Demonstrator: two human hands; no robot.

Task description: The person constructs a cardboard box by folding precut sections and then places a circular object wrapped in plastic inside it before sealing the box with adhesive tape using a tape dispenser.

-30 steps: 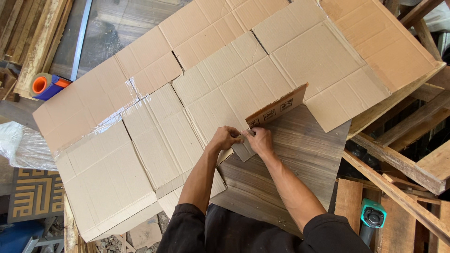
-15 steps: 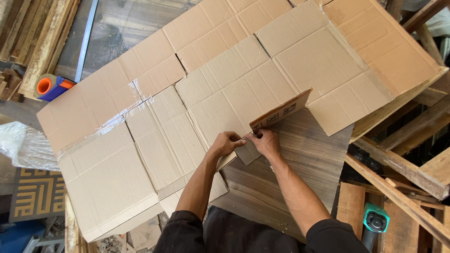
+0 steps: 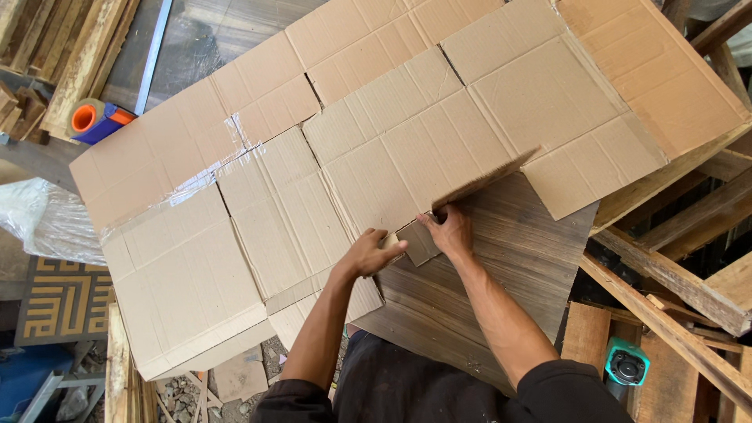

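Nearest, the left hand (image 3: 374, 252) has its grip pinched on the edge of the large flattened brown cardboard sheet (image 3: 376, 149). At its 3 o'clock, the right hand (image 3: 448, 229) presses a small loose cardboard flap (image 3: 417, 241) with curled fingers; its grip closes on the flap's edge. Both rest over the dark grey wooden board (image 3: 501, 266). Far off at 10 o'clock lies an orange-cored tape dispenser with blue handle (image 3: 95, 121).
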